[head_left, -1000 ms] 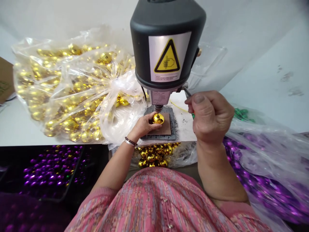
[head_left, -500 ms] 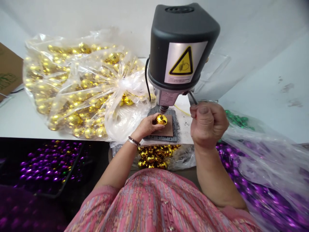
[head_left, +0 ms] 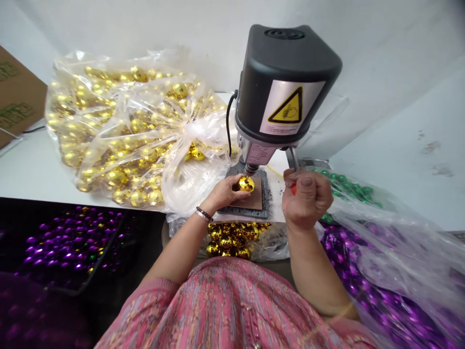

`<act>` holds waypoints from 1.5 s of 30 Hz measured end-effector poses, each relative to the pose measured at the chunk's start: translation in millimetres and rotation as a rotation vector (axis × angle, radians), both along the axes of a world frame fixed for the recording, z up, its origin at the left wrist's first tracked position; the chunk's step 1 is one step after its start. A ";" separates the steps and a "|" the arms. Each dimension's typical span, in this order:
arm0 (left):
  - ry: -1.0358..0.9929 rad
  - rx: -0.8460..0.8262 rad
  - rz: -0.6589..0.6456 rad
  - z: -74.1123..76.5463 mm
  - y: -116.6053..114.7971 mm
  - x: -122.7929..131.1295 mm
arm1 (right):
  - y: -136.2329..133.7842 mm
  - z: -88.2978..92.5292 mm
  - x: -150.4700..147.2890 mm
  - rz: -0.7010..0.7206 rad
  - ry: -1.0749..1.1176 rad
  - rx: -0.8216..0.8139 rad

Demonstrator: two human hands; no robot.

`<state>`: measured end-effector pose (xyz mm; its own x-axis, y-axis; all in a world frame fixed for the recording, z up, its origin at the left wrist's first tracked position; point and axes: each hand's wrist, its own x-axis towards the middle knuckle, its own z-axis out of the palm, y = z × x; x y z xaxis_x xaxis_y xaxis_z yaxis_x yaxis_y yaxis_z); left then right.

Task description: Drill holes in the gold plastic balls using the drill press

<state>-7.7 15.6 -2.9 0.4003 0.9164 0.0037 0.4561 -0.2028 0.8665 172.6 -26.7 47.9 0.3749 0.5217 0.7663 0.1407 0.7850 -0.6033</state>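
Observation:
Between the thumb and fingers of my left hand (head_left: 228,192) is a shiny gold faceted ball (head_left: 247,184). The ball sits over a brown board (head_left: 256,198) on the dark base (head_left: 264,212) of a black bench drill press (head_left: 290,63), right under its chuck (head_left: 250,168). Whether the bit has entered the ball I cannot tell. My right hand (head_left: 307,198) is closed round the drill's feed lever (head_left: 294,159); a bit of its red end shows between the fingers.
A clear plastic bag of gold balls (head_left: 116,145) fills the table's left side. More gold balls (head_left: 228,238) lie in a bag below the table edge. Purple balls (head_left: 72,240) are at lower left. Bagged green balls (head_left: 348,186) and purple balls (head_left: 366,286) lie at right. A cardboard box (head_left: 20,94) stands far left.
My right hand has come down and a little left with the feed lever. My left hand still holds the gold ball under the chuck. The whole view has shifted slightly.

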 end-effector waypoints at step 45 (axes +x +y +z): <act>-0.029 -0.051 0.453 19.7 10.8 -77.1 | -5.6 56.0 2.3 -0.047 -0.066 -0.088</act>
